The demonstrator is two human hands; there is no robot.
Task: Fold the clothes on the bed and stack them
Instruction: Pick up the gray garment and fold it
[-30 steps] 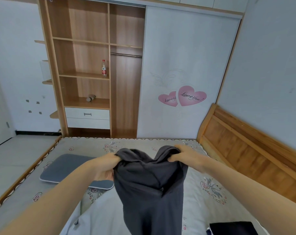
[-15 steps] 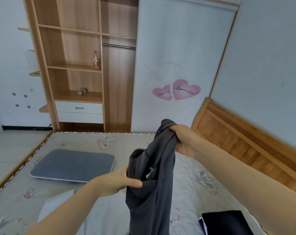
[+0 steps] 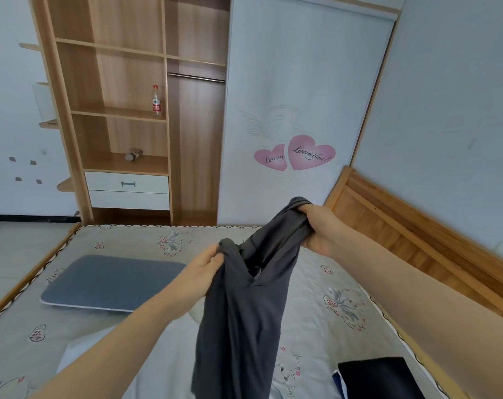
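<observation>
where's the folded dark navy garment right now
In the head view, the folded dark navy garment lies on the patterned mattress at bottom right, below the right forearm and right of the hanging dark grey garment.

The dark grey garment (image 3: pixel 244 326) runs off the bottom edge, hiding its hem. The black folded cloth (image 3: pixel 379 378) at lower right is cut off. The shelf bottle's (image 3: pixel 156 100) label is unreadable.
</observation>
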